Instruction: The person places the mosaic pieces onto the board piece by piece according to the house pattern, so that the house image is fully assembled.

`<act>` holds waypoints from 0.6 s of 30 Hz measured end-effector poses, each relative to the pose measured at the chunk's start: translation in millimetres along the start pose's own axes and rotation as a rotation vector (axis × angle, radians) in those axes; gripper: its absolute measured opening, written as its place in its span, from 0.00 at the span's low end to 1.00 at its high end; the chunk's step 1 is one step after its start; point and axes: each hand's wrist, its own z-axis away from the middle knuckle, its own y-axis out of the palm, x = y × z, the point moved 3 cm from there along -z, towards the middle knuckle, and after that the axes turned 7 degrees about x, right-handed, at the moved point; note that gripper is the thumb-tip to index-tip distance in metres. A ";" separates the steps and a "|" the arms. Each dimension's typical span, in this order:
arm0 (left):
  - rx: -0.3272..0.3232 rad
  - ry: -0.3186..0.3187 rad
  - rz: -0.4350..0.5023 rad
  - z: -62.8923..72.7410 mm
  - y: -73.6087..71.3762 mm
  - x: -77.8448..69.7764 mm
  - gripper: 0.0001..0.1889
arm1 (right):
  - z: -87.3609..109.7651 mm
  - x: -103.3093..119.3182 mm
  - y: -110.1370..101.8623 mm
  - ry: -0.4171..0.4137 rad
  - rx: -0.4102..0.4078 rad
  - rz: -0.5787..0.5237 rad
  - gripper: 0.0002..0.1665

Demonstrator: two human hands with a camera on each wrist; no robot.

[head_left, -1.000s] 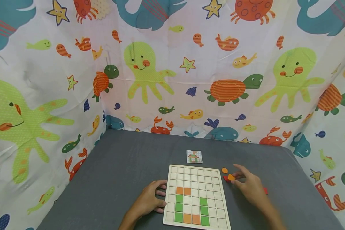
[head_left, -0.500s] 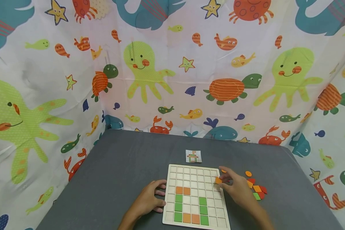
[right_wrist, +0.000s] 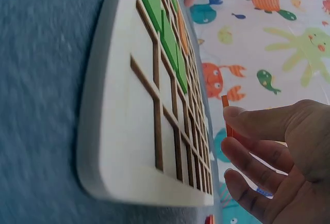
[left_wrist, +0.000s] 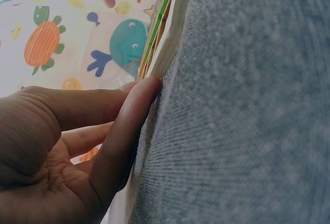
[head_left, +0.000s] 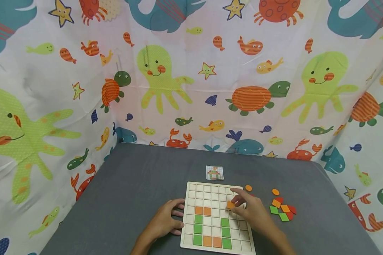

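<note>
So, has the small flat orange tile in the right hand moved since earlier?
Yes, leftward: in the head view, the orange tile, first right of the pale wooden grid board, is now over its squares.

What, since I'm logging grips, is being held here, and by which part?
The right hand pinches an orange tile by the side toward the hand. The left hand touches the left edge of the grid board.
</note>
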 end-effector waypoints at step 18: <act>0.003 -0.001 -0.009 0.1 -1.5 -0.6 0.43 | -6.8 16.0 21.4 -0.095 0.111 -0.019 0.42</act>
